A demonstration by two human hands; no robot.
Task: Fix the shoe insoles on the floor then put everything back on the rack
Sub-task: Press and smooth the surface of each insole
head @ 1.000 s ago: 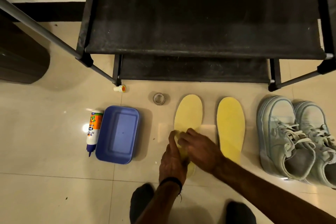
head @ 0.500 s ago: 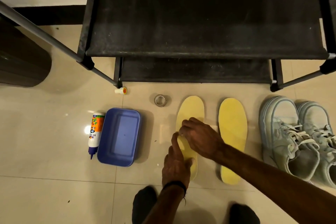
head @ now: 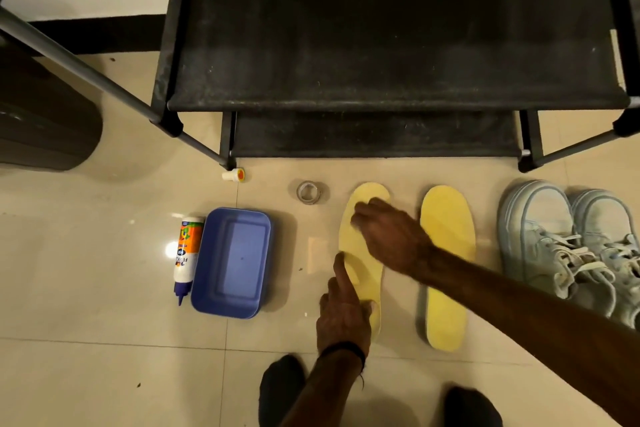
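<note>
Warm dim indoor light, bright glare spot on the glossy floor (head: pixel 104 270) left of both hands, soft shadows beneath the hands, right hand (head: pixel 388 236) motion-blurred, wide-angle bending at the edges

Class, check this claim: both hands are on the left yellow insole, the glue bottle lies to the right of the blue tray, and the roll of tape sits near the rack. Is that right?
One detail is wrong. The head view shows the glue bottle lying to the left of the blue tray, not the right. The rest holds: the left hand and right hand are on the left yellow insole, and the roll of tape sits near the rack.
</note>
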